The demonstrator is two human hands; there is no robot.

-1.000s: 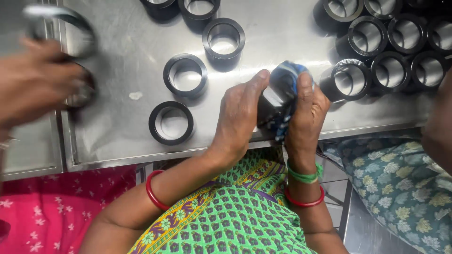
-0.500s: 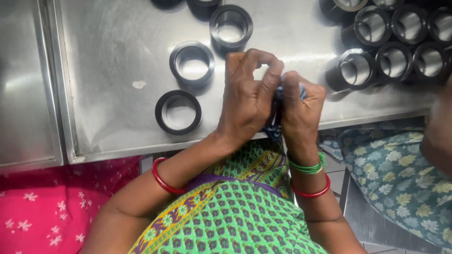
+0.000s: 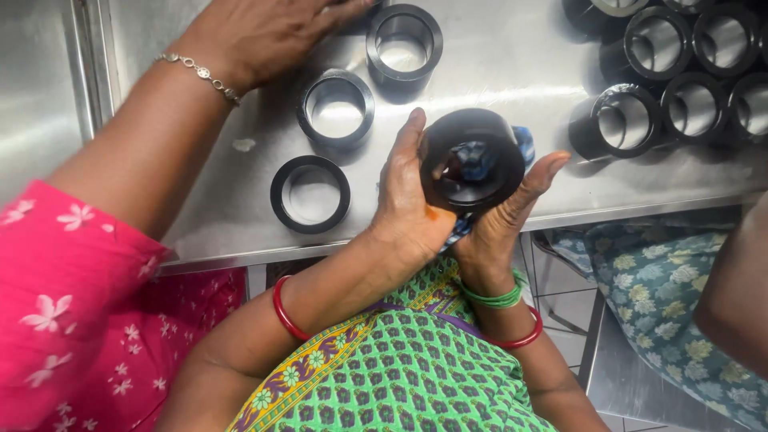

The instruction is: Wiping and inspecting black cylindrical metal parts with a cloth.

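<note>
Black ring [image 3: 472, 160] sat cradled between our left hand [image 3: 408, 204] and right hand [image 3: 504, 216], fingers closed around its sides above the counter [image 3: 512, 72] edge, tilted so its bore faced us with a blue cloth [image 3: 522, 144] tucked behind.

At frame centre the left hand [image 3: 408, 210] and right hand [image 3: 512, 210] cup a black ring [image 3: 472, 160], its opening toward the camera, with a blue cloth [image 3: 478, 156] showing through it. Three more rings [image 3: 310, 194] lie to its left on the steel table [image 3: 512, 72]. A co-worker's hand [image 3: 256, 32] reaches in at upper left.
</note>
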